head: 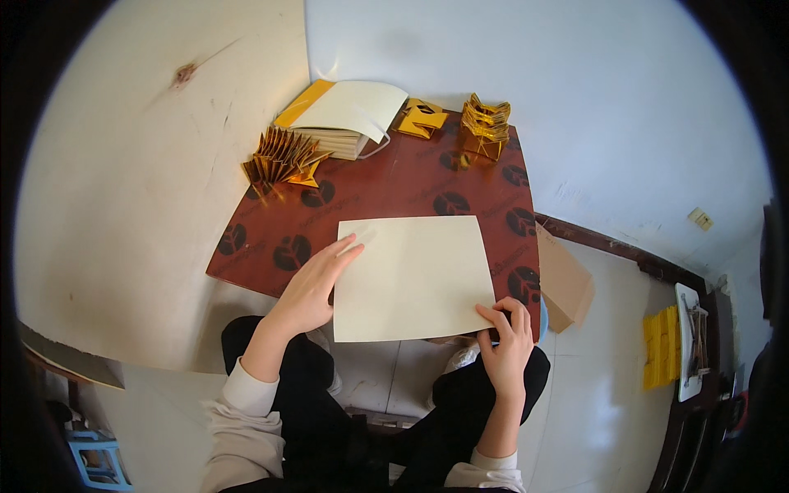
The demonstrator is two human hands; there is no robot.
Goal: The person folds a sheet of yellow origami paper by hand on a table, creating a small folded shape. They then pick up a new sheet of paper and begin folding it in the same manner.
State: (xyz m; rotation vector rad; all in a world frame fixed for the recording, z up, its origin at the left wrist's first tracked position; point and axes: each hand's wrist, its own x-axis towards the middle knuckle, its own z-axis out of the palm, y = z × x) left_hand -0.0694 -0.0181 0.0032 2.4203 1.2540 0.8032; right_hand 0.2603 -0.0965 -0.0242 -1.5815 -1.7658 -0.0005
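A cream sheet of paper lies before me on the reddish-brown table, its near edge reaching past the table's front. My left hand holds the sheet's left edge, with extended fingers over the upper left part; the thumb is hidden. At the near right corner, my right hand pinches the sheet, forefinger on top and thumb at the edge underneath. The sheet looks blank on its upper face and almost flat.
Behind it are a paper stack with a gold band, a fanned row of folded gold foil paper, flat gold folded pieces and nested gold folds. A cardboard box stands right of the table. Walls bound the left and back.
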